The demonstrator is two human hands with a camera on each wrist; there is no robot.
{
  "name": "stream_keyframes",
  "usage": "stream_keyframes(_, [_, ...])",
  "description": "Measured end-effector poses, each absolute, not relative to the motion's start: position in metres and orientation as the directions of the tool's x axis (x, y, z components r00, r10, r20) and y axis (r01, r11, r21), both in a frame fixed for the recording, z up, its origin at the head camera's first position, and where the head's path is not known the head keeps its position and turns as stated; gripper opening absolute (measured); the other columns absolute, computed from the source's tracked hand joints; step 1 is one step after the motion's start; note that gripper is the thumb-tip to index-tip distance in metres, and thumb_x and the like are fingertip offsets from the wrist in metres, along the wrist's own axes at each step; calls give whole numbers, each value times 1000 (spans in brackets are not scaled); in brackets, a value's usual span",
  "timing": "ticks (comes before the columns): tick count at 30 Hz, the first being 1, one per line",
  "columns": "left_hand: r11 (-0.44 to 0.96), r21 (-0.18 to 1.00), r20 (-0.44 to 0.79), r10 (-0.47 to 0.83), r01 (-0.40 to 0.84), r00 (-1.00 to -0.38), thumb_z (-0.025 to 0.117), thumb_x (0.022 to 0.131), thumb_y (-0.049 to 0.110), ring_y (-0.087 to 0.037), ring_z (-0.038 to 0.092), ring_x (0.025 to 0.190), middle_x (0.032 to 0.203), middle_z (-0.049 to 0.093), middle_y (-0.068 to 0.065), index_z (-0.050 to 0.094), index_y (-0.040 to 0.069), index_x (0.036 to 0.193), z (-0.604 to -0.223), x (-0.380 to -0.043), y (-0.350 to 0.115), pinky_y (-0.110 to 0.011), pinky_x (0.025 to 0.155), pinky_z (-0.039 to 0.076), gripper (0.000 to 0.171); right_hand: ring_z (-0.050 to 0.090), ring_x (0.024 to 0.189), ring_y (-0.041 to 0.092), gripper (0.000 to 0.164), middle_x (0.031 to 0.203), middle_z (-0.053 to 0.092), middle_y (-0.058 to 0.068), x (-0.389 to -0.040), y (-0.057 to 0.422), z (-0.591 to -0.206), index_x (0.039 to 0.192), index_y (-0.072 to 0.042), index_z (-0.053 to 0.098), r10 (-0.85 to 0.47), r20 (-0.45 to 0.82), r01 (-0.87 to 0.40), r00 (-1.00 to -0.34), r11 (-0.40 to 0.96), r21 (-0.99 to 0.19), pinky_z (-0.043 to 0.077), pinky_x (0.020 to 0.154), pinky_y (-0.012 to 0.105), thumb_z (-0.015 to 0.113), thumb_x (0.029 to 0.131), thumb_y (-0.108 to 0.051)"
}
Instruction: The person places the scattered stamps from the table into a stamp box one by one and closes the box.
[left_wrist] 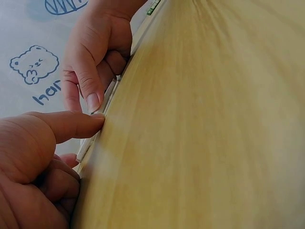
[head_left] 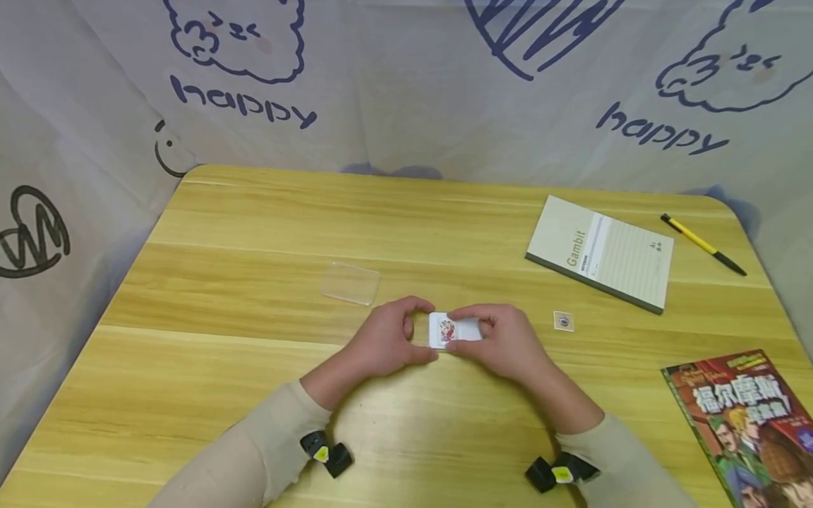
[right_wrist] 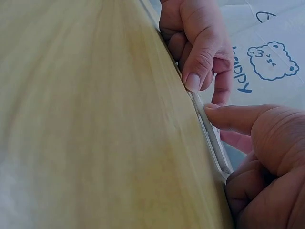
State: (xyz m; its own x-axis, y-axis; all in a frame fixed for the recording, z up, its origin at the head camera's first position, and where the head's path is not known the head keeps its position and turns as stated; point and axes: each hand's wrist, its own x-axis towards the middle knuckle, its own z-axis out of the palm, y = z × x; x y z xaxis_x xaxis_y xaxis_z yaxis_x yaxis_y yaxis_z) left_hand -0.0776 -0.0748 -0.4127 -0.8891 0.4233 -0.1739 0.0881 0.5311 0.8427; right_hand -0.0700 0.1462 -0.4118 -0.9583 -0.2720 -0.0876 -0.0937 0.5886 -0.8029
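A small flat white card (head_left: 447,330) with a colourful cartoon print lies between both hands at the middle of the table. My left hand (head_left: 390,337) holds its left end between thumb and forefinger, at the far and near edges. My right hand (head_left: 504,340) pinches it the same way further right and covers part of it. In the right wrist view a thin clear rim (right_wrist: 209,136) runs along under the white layer, close to the tabletop. Beyond the left hand lies a clear plastic lid (head_left: 350,283). To the right is a small square sticker-like piece (head_left: 563,321).
A notebook (head_left: 600,254) lies at the back right, with a yellow and black pen (head_left: 703,244) beside it. An illustrated book (head_left: 746,423) sits at the right front edge of the wooden table (head_left: 209,282). Printed cloth (head_left: 406,85) hangs behind the table.
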Motion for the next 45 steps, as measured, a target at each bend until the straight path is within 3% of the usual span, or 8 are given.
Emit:
stream_keyframes(22, [530,844,-173,417,84,-892,90,74,15,-11,41,55,66,45,1,62,7,126,-412,-77,-73,-27,51,35,61,61,87,19,47,111,71,5,-67,149,-413,114,-15,76,-264,-74,-86,-962,548,-832,48,71,36,93,71,-22])
stream_keyframes(29, [531,843,-169,413,86,-895,91,73,14,-11,40,55,65,45,1,62,7,126,-413,-77,-73,-28,51,35,61,61,96,19,48,115,70,2,-64,154,-409,115,-17,76,-239,-78,-73,-968,565,-822,46,80,37,93,71,-23])
stream_keyframes(32, [531,843,-165,410,88,-897,90,73,14,-11,40,56,66,45,1,62,7,126,-413,-77,-73,-28,52,35,61,52,69,14,47,80,65,-2,-63,159,-408,116,-19,76,-216,-87,-58,-973,586,-808,40,64,29,93,72,-25])
stream_keyframes(35, [529,844,-167,408,83,-898,91,73,13,-11,41,56,66,45,1,62,7,126,-413,-77,-73,-28,52,36,61,32,50,12,47,55,39,-4,-62,165,-407,116,-19,75,-194,-100,-31,-976,578,-815,27,48,25,92,72,-24])
stream_keyframes(36, [528,846,-168,407,81,-898,91,73,12,-11,41,56,66,45,1,62,7,126,-413,-77,-73,-28,52,36,61,26,47,12,47,52,31,-4,-61,167,-407,116,-19,75,-185,-109,-18,-977,575,-818,23,45,25,92,73,-24])
stream_keyframes(45, [520,850,-165,407,79,-899,91,72,11,-10,40,54,64,44,2,62,6,126,-414,-77,-72,-28,51,35,62,25,47,11,50,52,32,-4,-59,189,-407,119,-13,72,-129,-99,8,-987,572,-820,26,45,27,91,74,-22])
